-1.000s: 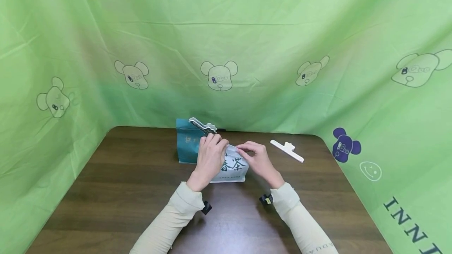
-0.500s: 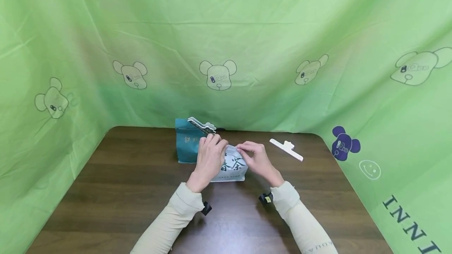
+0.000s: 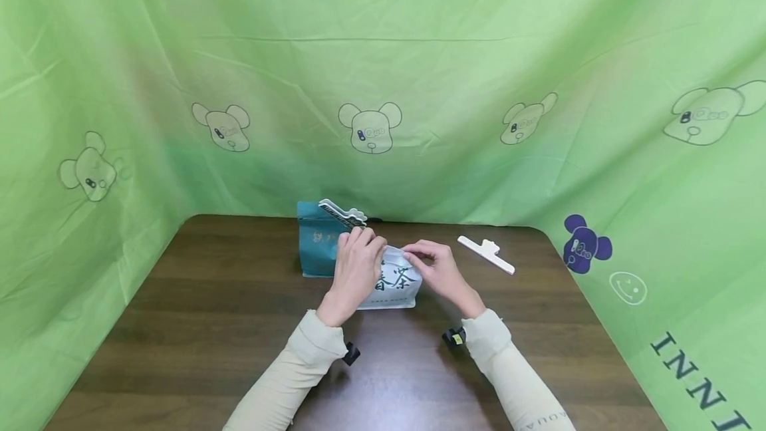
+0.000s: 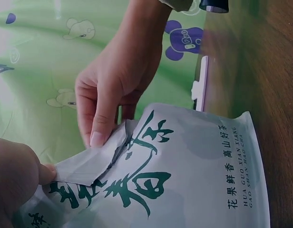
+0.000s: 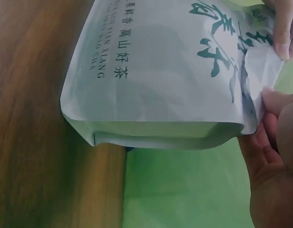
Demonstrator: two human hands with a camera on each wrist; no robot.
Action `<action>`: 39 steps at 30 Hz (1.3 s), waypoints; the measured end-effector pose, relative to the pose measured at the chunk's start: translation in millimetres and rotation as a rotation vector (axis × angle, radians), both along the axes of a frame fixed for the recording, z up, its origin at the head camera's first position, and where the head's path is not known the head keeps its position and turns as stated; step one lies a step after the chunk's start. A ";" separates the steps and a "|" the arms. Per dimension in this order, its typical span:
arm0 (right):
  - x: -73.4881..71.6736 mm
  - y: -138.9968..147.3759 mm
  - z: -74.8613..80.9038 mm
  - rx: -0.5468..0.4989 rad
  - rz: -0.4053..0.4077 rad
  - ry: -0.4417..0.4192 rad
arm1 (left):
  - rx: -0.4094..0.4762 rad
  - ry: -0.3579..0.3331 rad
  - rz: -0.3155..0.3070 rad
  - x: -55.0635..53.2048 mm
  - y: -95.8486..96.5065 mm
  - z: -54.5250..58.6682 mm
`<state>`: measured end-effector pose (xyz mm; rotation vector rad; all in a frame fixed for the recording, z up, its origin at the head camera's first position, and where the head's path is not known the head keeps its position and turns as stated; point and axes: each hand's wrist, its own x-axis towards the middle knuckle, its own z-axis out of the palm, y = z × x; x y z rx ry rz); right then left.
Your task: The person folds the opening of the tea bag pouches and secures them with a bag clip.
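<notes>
On the brown table (image 3: 197,344), the left hand (image 3: 357,266) and right hand (image 3: 441,273) pinch the folded top (image 4: 93,162) of a white bag (image 3: 393,288) standing upright, with a white clip (image 3: 487,254) lying to its right, a teal bag (image 3: 317,248) behind its left side, and a green curtain (image 3: 419,65) beyond.

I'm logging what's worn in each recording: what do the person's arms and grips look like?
The left sleeve and right sleeve are pale cream with broad cuffs; grey lettering marks the right one. A small black device sits at the left wrist, another with a yellow patch at the right. Left grip and right grip are gloveless.
</notes>
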<state>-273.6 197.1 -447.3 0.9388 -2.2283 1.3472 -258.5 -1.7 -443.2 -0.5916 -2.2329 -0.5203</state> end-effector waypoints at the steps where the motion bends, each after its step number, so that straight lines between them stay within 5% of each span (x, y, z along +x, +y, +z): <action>1: -0.4 0.7 -0.7 -0.005 -0.009 -0.005 | 0.001 0.001 0.001 -0.1 0.4 0.0; 18: 3.0 -1.5 1.4 -0.001 0.005 0.086 | 0.000 -0.029 -0.004 0.6 0.1 1.6; 29: 4.7 2.5 2.5 0.016 0.059 0.051 | 0.017 -0.008 -0.024 0.4 -0.2 0.1; 39: 5.6 4.9 -6.6 -0.031 0.001 0.072 | 0.024 -0.012 -0.026 0.1 -0.3 0.7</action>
